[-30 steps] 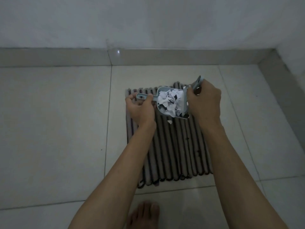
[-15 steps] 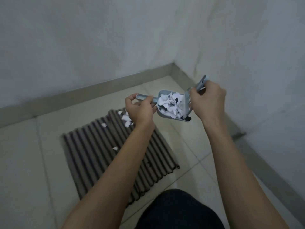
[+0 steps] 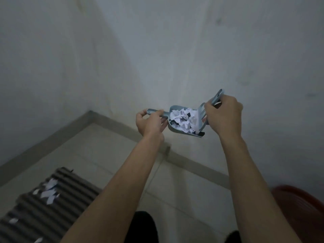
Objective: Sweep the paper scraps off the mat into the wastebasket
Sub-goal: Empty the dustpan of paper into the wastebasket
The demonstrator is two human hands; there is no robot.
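pale blue dustpan [image 3: 175, 131], grey ribbed mat [image 3: 52, 206]

Both your arms are raised and stretched forward, bare from elbow to wrist, running up from the lower edge of the view and roughly parallel. Your left hand [image 3: 150, 123] is closed, back of the hand toward you, its fingers [image 3: 158, 114] curled over and pinching a thin handle, with the thumb below. Your right hand [image 3: 223, 116] sits slightly higher and well apart from the left, also closed in a fist-like grip around a second handle, knuckles up and wrist bent a little inward. Both wrists are held in the air, neither resting on anything. Your right forearm rises more steeply than your left.
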